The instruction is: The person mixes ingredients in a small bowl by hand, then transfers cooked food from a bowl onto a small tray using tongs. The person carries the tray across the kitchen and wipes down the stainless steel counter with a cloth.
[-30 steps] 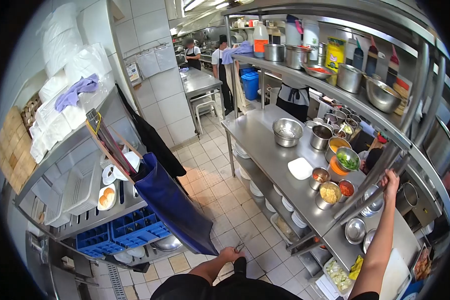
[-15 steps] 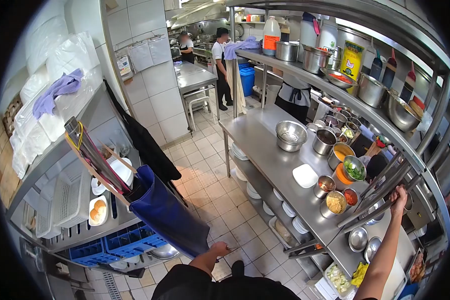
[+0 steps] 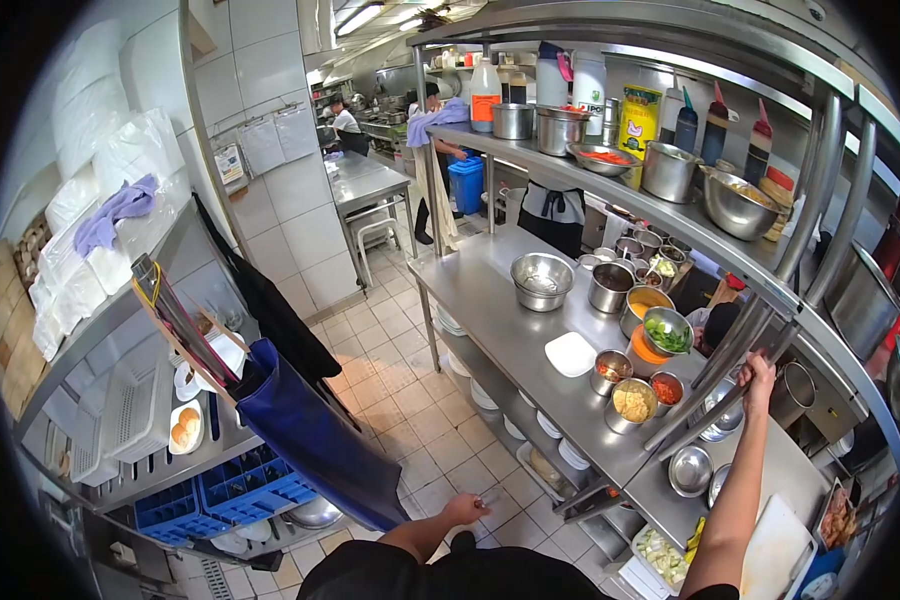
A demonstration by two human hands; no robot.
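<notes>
My right hand [image 3: 759, 374] is closed around a slanting metal shelf post [image 3: 718, 405] at the right. Near it on the steel counter [image 3: 490, 265] are a metal bowl [image 3: 690, 470], a pot of yellowish crumbly food [image 3: 634, 402] and a small pot of chopped red food [image 3: 667, 386]. My left hand [image 3: 464, 509] hangs low over the tiled floor, fingers curled. A small shiny tip shows at its fingers, too small to name. Beside that hand hangs a dark blue apron-like cloth [image 3: 320, 440].
The overhead shelf [image 3: 530, 148] bears bottles, pots and a yellow tin [image 3: 638, 122]. A white square plate [image 3: 570, 354] and a large metal bowl [image 3: 542, 280] stand on the counter. Left are blue racks [image 3: 180, 510] and white baskets [image 3: 135, 415]. People work at the back.
My view has swung right, so the counter and shelf sit further left. My right hand still holds the post. My left hand appears slightly higher. A person at the back has bent forward.
</notes>
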